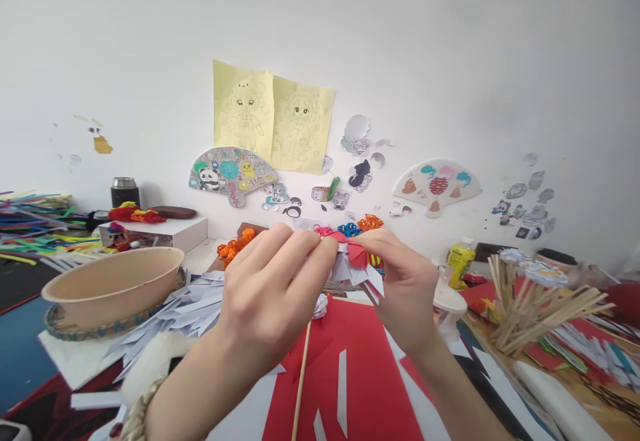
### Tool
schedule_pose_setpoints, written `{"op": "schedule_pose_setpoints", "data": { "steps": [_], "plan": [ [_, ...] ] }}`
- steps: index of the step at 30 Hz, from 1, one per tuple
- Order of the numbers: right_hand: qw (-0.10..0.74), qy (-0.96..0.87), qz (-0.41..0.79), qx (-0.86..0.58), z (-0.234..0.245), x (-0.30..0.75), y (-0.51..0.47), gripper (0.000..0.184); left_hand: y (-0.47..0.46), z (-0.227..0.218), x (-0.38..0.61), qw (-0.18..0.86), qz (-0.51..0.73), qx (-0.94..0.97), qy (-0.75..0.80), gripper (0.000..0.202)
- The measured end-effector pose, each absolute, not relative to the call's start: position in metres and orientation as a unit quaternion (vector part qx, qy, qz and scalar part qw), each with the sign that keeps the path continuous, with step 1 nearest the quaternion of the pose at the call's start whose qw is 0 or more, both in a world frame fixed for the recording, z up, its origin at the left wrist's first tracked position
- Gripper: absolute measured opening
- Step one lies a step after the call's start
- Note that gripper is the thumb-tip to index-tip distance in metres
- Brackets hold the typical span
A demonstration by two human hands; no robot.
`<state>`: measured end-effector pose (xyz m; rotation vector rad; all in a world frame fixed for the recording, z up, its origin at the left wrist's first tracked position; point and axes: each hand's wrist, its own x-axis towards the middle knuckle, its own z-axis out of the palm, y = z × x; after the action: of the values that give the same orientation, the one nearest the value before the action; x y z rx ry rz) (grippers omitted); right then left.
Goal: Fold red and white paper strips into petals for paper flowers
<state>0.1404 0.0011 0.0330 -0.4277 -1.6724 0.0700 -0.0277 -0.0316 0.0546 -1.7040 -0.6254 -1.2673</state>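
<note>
My left hand (273, 288) and my right hand (407, 281) are raised side by side in the middle of the view, backs toward me. Both pinch a small folded paper piece (356, 261), red on top with white flaps hanging below. The fingertips of both hands close on it from either side. A thin wooden stick (301, 378) runs down from below the paper toward the near edge, over a red paper sheet (360, 388) on the table.
A tan bowl (113, 284) sits on a woven ring at left beside a heap of white paper strips (187, 308). Wooden sticks (530, 308) stand bundled at right, near a yellow glue bottle (460, 262). Coloured paper strips pile at far left. Drawings and paper fans hang on the wall.
</note>
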Motion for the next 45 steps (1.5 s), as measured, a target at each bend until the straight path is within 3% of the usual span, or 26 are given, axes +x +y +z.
{"op": "schedule_pose_setpoints", "data": {
  "steps": [7, 14, 24, 31, 45],
  "plan": [
    [0.675, -0.708, -0.011, -0.208, 0.026, 0.134, 0.0, 0.022, -0.033, 0.057, -0.026, 0.394, -0.545, -0.692, -0.262, 0.018],
    [0.706, -0.679, -0.031, -0.202, 0.018, 0.13, 0.003, 0.026, -0.032, 0.055, -0.026, 0.264, -0.585, -0.706, -0.299, 0.015],
    [0.691, -0.694, -0.015, -0.205, 0.018, 0.128, 0.007, 0.023, -0.03, 0.061, -0.03, 0.149, -0.565, -0.723, -0.369, 0.014],
    [0.682, -0.697, 0.015, -0.221, 0.016, 0.128, 0.008, 0.02, -0.031, 0.061, -0.03, 0.131, -0.527, -0.716, -0.438, 0.01],
    [0.633, -0.709, 0.134, -0.28, 0.025, 0.126, 0.002, 0.007, -0.032, 0.053, -0.023, 0.151, -0.6, -0.695, -0.366, 0.016]
  ]
}}
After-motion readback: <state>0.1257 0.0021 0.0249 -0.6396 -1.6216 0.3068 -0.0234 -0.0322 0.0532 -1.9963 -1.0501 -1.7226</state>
